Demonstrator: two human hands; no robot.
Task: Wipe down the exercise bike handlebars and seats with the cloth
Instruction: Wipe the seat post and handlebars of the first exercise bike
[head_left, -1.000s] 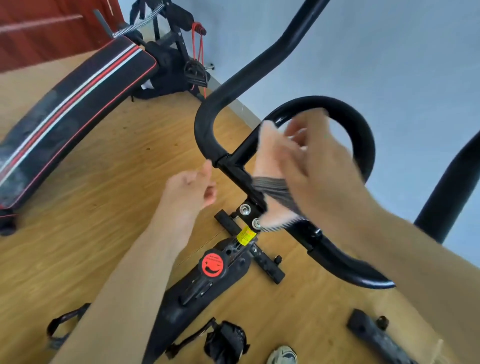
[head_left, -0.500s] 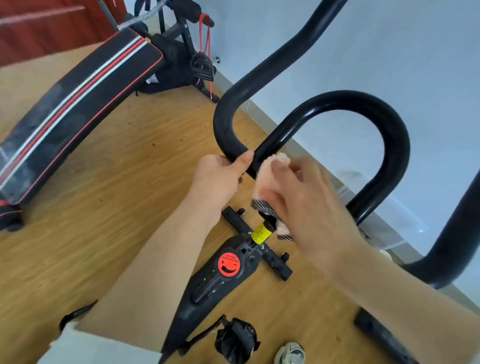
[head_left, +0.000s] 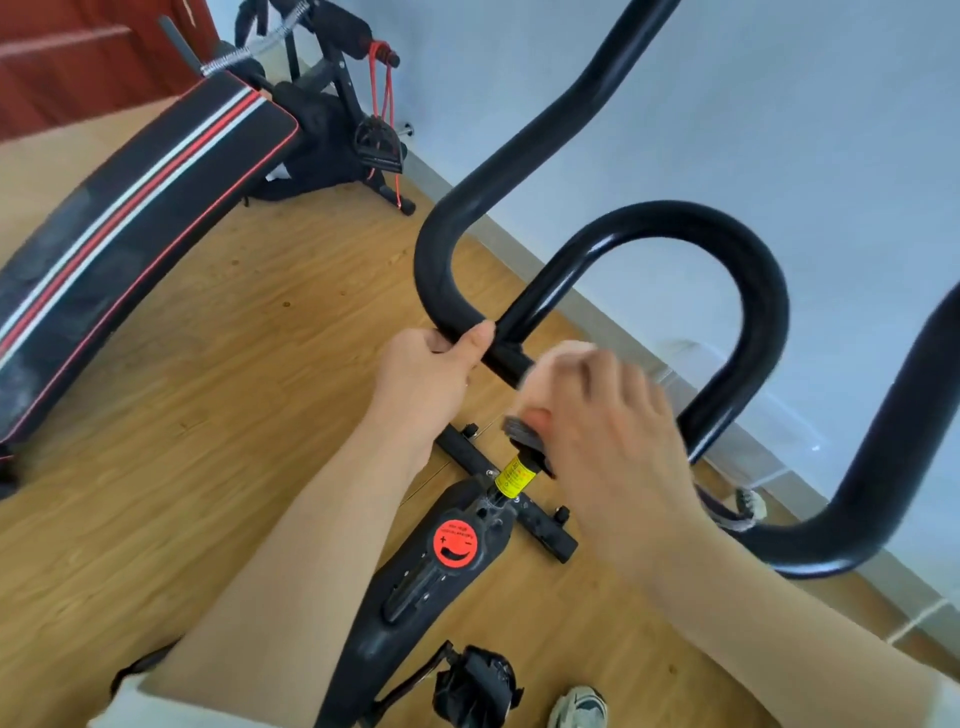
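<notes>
Here, cloth (head_left: 521, 432) against handlebars (head_left: 753, 291).

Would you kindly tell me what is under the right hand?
A cloth, grey striped edge showing, against the handlebar stem. The right hand covers the rest of the cloth and the joint.

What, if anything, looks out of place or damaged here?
Nothing looks broken or spilled. The left hand grips the handlebar, and the right hand holds the cloth at its stem. Only grime stands out: grey dusty patches on the bench and on the bike frame.
</notes>
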